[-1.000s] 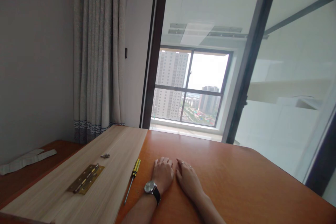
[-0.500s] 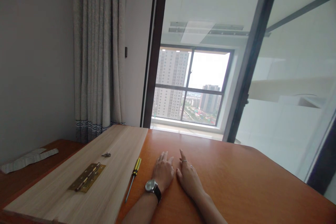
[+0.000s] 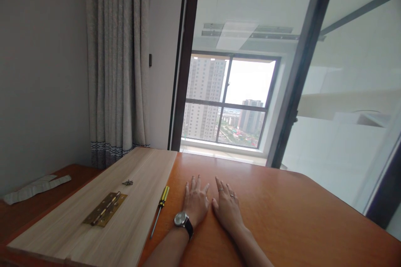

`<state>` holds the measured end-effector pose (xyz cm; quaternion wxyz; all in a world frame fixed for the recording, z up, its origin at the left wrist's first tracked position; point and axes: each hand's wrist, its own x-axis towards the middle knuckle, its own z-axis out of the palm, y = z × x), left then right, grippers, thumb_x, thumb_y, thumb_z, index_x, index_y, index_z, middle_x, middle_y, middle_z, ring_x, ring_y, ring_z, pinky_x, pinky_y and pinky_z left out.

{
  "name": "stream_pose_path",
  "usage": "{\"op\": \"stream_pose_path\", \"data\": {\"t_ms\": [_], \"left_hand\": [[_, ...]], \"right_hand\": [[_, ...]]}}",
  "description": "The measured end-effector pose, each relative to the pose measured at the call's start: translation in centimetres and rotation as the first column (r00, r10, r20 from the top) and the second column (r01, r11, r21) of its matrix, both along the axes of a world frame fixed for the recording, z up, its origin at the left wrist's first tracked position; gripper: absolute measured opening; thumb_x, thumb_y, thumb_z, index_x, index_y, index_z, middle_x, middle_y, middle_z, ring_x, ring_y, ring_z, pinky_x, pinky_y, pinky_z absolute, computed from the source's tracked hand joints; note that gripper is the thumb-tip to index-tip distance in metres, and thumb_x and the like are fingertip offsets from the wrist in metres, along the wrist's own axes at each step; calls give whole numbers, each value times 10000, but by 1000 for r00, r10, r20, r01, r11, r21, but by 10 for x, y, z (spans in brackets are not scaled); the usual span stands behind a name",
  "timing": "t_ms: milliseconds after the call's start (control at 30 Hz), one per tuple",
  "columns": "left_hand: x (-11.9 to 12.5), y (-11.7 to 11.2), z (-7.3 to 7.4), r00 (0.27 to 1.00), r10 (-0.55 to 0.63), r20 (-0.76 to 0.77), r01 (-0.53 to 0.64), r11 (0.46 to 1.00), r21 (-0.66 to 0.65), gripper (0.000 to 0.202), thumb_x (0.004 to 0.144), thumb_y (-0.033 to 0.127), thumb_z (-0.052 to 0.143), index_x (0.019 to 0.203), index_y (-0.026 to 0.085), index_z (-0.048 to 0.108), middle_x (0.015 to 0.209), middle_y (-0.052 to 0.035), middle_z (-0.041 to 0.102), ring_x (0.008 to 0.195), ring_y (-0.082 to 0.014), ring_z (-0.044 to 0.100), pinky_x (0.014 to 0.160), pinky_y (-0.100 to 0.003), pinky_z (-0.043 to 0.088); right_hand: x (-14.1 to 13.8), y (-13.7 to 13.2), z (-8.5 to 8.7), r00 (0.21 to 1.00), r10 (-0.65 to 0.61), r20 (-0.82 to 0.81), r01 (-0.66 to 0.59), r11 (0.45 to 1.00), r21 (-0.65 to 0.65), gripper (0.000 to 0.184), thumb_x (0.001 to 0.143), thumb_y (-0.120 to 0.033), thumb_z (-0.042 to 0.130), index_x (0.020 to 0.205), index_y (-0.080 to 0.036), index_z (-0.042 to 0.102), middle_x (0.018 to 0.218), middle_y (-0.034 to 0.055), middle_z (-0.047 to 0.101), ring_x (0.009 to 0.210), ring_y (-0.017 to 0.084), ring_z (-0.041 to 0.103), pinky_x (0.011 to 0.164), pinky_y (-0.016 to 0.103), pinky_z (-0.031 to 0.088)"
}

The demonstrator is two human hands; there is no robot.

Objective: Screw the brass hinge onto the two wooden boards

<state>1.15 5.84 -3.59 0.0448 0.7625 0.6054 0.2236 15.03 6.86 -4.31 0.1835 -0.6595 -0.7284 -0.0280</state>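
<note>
Palm down on the reddish-brown tabletop (image 3: 282,217), my left hand (image 3: 196,202) holds nothing and its fingers are spread; a watch (image 3: 181,220) is on its wrist. Just right of it, my right hand (image 3: 228,206) also lies flat with fingers apart, rings on two of them. Left of my left hand is a screwdriver (image 3: 162,200) with a yellow and black handle, its shaft pointing toward me. Beyond that, a brass hinge (image 3: 105,210) lies unfolded on pale wooden boards (image 3: 131,233). A small pile of screws (image 3: 128,182) sits farther back on the boards.
White crumpled strips (image 3: 37,188) lie at the far left on the brown surface. A grey curtain (image 3: 117,71) hangs behind the boards. Dark-framed glass panels (image 3: 291,91) stand along the table's far side, with a window (image 3: 232,100) seen through them.
Both hands have flattened onto the tabletop, and the fingers have spread, most plainly on the right hand. The hinge, screws and screwdriver stay where they were; the view shifts slightly.
</note>
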Motion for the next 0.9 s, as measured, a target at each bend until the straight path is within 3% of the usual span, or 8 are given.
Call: {"op": "stream_pose_path", "data": {"t_ms": [167, 233, 400, 433, 533, 600, 767, 900], "left_hand": [[1, -1, 0, 1000, -3, -13, 2, 999, -51, 454, 999, 307, 373, 1343, 266, 665, 1559, -98, 505, 1500, -336, 377, 1227, -618, 253], [1, -1, -1, 1000, 1, -12, -1, 999, -51, 449, 996, 297, 375, 1330, 262, 673, 1558, -98, 506, 1499, -336, 378, 1225, -620, 258], [0, -1, 0, 1000, 2, 0, -2, 1000, -11, 504, 969, 342, 450, 1455, 274, 566, 1651, -102, 355, 1556, -354, 251, 1237, -641, 202], [0, -1, 0, 1000, 0, -3, -1, 1000, -18, 502, 972, 344, 444, 1455, 277, 566, 1638, -105, 381, 1550, -354, 267, 1233, -650, 201], [1, -1, -1, 1000, -1, -16, 0, 999, -54, 462, 997, 324, 383, 1382, 271, 633, 1571, -106, 488, 1509, -346, 359, 1218, -655, 238], [1, -1, -2, 1000, 1, -17, -2, 998, -57, 463, 1005, 310, 355, 1360, 266, 649, 1560, -104, 503, 1500, -340, 377, 1216, -644, 254], [0, -1, -1, 1000, 8, 3, -8, 1000, -8, 552, 964, 331, 444, 1513, 290, 488, 1652, -98, 354, 1553, -348, 260, 1227, -679, 173], [0, -2, 0, 1000, 8, -11, -9, 998, -57, 479, 993, 324, 372, 1413, 284, 599, 1602, -97, 444, 1531, -344, 315, 1221, -709, 138]], "right_hand": [[1, -1, -2, 999, 30, 20, -29, 999, -42, 502, 946, -240, 413, 1395, -178, 630, 1528, 129, 558, 1457, 315, 455, 1211, 486, 276], [1, -1, -2, 999, 29, 19, -28, 999, -44, 535, 948, -231, 407, 1452, -159, 572, 1531, 137, 554, 1459, 310, 453, 1212, 477, 277], [1, 0, -1, 1000, 7, 7, -7, 999, -35, 737, 927, -191, 440, 1630, -128, 229, 1628, 164, 415, 1477, 282, 435, 1199, 435, 302], [1, 0, -1, 1000, 8, 7, -7, 999, -37, 730, 929, -193, 442, 1628, -136, 240, 1635, 164, 403, 1478, 282, 435, 1196, 438, 307], [1, 0, -2, 999, 33, 18, -32, 998, -53, 554, 954, -221, 427, 1500, -199, 515, 1584, 123, 494, 1466, 285, 449, 1205, 451, 293], [2, 0, -2, 999, 48, 25, -46, 997, -62, 487, 969, -234, 412, 1410, -205, 616, 1541, 110, 549, 1459, 294, 456, 1215, 463, 276], [2, 0, -1, 999, 33, 26, -31, 998, -61, 613, 951, -196, 439, 1561, -148, 419, 1541, 157, 539, 1440, 313, 479, 1204, 482, 290], [2, -1, -1, 998, 51, 38, -48, 996, -69, 506, 970, -219, 422, 1450, -205, 580, 1547, 125, 540, 1455, 308, 462, 1207, 489, 290]]}}
